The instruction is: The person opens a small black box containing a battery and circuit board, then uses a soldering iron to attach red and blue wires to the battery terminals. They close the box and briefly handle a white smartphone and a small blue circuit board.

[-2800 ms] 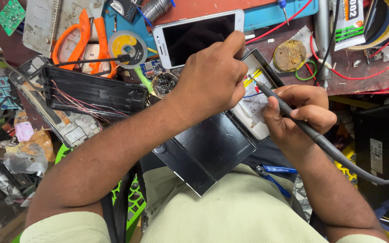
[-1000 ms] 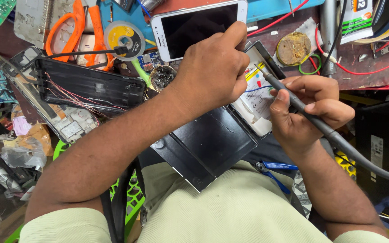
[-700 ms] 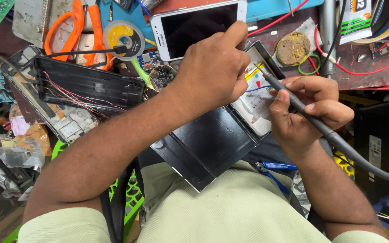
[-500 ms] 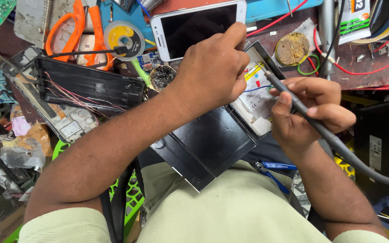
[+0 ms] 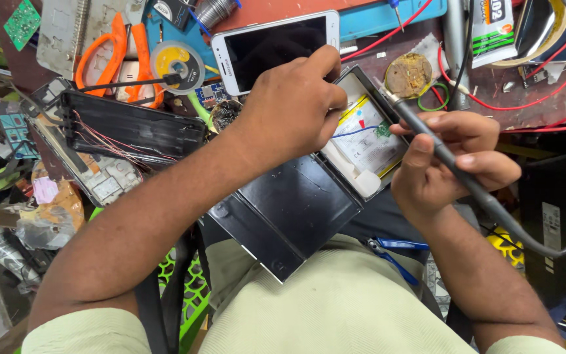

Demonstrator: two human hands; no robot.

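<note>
While opened black flat device with white battery lies on lap, long axis slanting up-right, left hand pinches its upper edge; right hand, right of battery, grips black soldering iron, tip just above it.

There is one view only, taken from a camera worn on the person's head, so no second view overlaps it. It looks steeply down over the chest, with the pale green shirt filling the bottom edge and both forearms running up into the frame. It sits close: the left hand and right hand take up the centre, above the lap. The far side of the cluttered reddish-brown workbench lies along the top edge, where a white smartphone with a dark screen is cut slightly by the frame.
</note>
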